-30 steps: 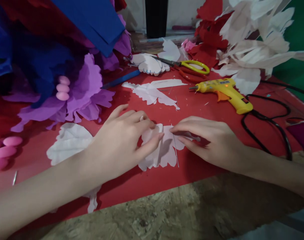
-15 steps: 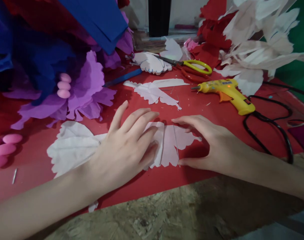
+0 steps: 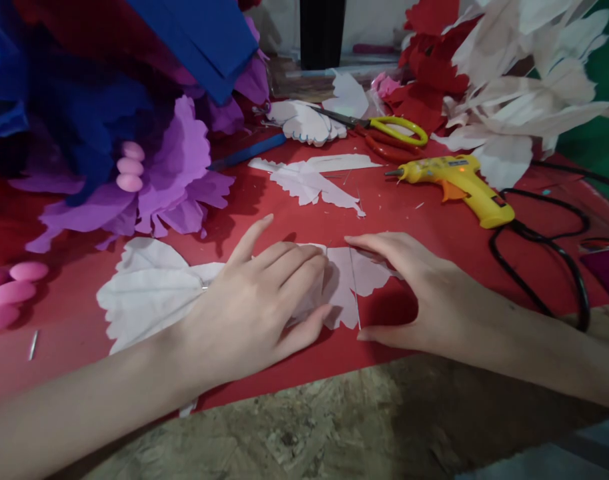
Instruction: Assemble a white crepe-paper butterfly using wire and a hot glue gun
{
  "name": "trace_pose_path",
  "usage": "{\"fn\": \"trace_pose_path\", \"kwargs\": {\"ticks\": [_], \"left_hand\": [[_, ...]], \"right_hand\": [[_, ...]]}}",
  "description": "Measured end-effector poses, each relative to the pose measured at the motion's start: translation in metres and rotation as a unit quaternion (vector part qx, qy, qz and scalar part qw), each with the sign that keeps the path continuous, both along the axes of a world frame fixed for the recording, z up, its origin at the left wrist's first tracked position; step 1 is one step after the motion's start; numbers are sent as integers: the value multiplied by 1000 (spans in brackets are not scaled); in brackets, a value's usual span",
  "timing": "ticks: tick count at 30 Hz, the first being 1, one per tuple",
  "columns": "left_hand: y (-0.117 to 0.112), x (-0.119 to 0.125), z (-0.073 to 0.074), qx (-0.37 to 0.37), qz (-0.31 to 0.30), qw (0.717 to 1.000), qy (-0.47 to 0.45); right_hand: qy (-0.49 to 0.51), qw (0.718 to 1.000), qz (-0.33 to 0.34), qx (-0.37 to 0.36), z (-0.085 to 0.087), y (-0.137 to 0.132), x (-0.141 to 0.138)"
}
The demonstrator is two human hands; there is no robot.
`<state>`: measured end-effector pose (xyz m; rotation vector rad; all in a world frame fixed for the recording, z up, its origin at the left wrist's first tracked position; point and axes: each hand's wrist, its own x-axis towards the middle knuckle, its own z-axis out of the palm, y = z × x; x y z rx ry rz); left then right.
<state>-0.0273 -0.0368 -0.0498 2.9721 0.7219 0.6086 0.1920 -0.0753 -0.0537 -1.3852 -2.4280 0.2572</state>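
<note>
My left hand [image 3: 264, 300] lies over white, scalloped-edged petal pieces on the red sheet, fingers stretched and thumb apart. Its fingertips press on a white petal [image 3: 341, 277]. Across that petal runs a thin straight wire [image 3: 355, 290]. My right hand [image 3: 409, 287] spans the wire, index fingertip at its far end and thumb tip at its near end. To the left of my left hand spreads a larger white petal [image 3: 151, 293], partly under my forearm.
A yellow glue gun [image 3: 459, 183] with a black cord lies at right. Yellow-and-red-handled scissors [image 3: 394, 133] rest behind white scraps [image 3: 314, 180]. Purple paper flowers [image 3: 179, 167] and pink egg-shaped pieces [image 3: 14, 291] are at left. The red sheet [image 3: 264, 380] ends at the wooden front edge.
My left hand has slid slightly right over the petal, its thumb now extended from its tucked position. My right hand keeps its span across the wire. The view has shifted slightly.
</note>
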Motion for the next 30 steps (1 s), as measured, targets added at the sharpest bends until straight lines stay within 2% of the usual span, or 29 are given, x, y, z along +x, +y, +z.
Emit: {"fn": "trace_pose_path", "kwargs": {"ticks": [11,18,30], "left_hand": [[-2,1,-7,-6,14,1000,14],[-1,1,-8,-13,4,1000,17],[-1,1,-10,-6,-4,1000,17]], "right_hand": [[49,998,-27,-23,-4,-3,-1],[31,999,38,-4,0,4,-1],[65,996,55,0,-11,11,-6]]}}
